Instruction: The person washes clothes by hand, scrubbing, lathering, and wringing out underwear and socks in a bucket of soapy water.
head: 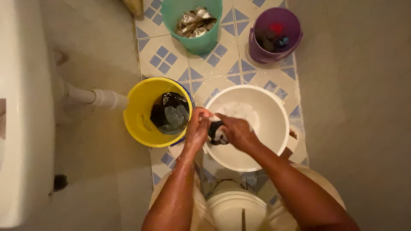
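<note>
Two hands, centre of the frame, both closed on one dark cloth [217, 132] with white patches. Left hand [198, 130] grips its left end, fingers curled tight; right hand [236, 131] grips the right end, likewise clenched. Forearms wet, entering from the lower edge.

Cloth: held over the near left rim of the white basin [274, 128], at frame centre; touching both hands, clear of the floor.

White basin: round, suds [242, 112] inside toward its upper left.

Yellow bucket [137, 119]: just left of the basin, holding dark wet clothes [170, 113].

Green bucket [199, 42]: top centre, holding grey, shiny crumpled cloth; well apart from the hands.

Purple bucket [257, 47]: upper right, holding dark items with a red and a blue piece, too small to tell further.

White lidded pail [235, 205]: bottom centre, between the person's knees.

Floor [162, 55]: white tiles with blue diamond pattern under the buckets; plain grey on either side.

White pipe [92, 96]: left of the yellow bucket, running to a white fixture [21, 128] along the left edge.
</note>
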